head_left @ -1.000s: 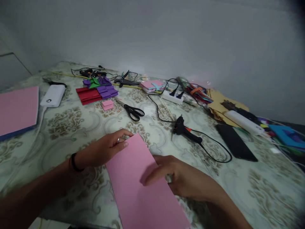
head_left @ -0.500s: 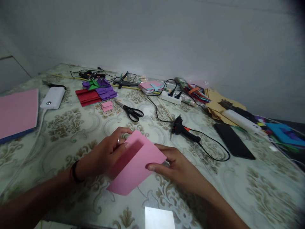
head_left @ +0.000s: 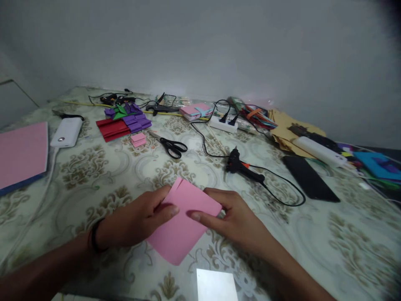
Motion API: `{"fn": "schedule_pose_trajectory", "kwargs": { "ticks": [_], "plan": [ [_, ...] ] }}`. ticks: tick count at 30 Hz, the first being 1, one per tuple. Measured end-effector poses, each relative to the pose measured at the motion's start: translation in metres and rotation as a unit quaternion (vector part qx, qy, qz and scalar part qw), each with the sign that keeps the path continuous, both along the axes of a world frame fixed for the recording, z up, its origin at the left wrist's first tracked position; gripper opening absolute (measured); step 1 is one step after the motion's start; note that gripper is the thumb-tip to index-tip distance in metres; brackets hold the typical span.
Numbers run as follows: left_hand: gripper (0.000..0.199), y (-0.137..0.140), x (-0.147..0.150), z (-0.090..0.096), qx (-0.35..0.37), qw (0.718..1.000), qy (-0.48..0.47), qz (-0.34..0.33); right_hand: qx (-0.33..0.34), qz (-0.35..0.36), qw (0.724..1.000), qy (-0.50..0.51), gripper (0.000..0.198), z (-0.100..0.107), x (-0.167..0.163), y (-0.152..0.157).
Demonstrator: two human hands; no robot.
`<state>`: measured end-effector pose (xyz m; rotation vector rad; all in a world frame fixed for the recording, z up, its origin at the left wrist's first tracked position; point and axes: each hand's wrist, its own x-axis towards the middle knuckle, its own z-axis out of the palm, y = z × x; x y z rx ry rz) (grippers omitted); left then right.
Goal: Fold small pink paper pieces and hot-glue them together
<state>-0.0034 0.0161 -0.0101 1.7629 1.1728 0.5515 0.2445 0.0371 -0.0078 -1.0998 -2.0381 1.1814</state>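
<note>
A folded sheet of pink paper (head_left: 188, 234) is held between my two hands, its two layers lying almost flat together with a narrow strip of the back layer showing at the upper left edge. My left hand (head_left: 147, 217) grips the left side, thumb on top and fingers hidden behind. On the right edge, my right hand (head_left: 230, 211) pinches the paper with its thumb on the front. Beyond the paper lie black-handled scissors (head_left: 172, 145) and a black glue gun (head_left: 242, 168) with its cord looped to the right.
Small folded pink paper (head_left: 138, 139), red folded paper (head_left: 112, 127) and purple folded paper (head_left: 137, 122) lie behind. A power bank (head_left: 67, 131) and pink sheets (head_left: 21, 152) are at left. A power strip (head_left: 224, 124) stands at back; a black phone (head_left: 310, 178) lies right.
The pink paper's front layer has closed down onto the back one, where a gap stood open before. My left thumb has moved onto the front layer.
</note>
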Motion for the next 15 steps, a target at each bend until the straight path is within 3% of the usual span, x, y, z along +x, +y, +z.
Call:
{"fn": "schedule_pose_trajectory", "kwargs": {
  "ticks": [6, 15],
  "plan": [
    [0.028, -0.002, 0.004, -0.003, -0.009, 0.999, 0.017, -0.026, 0.028, 0.0, 0.999, 0.021, 0.038, -0.001, -0.002, -0.002],
    [0.029, -0.007, 0.004, -0.005, 0.002, 0.999, 0.032, -0.025, 0.021, -0.073, 0.996, 0.036, 0.041, -0.011, -0.006, -0.008]
  ]
}}
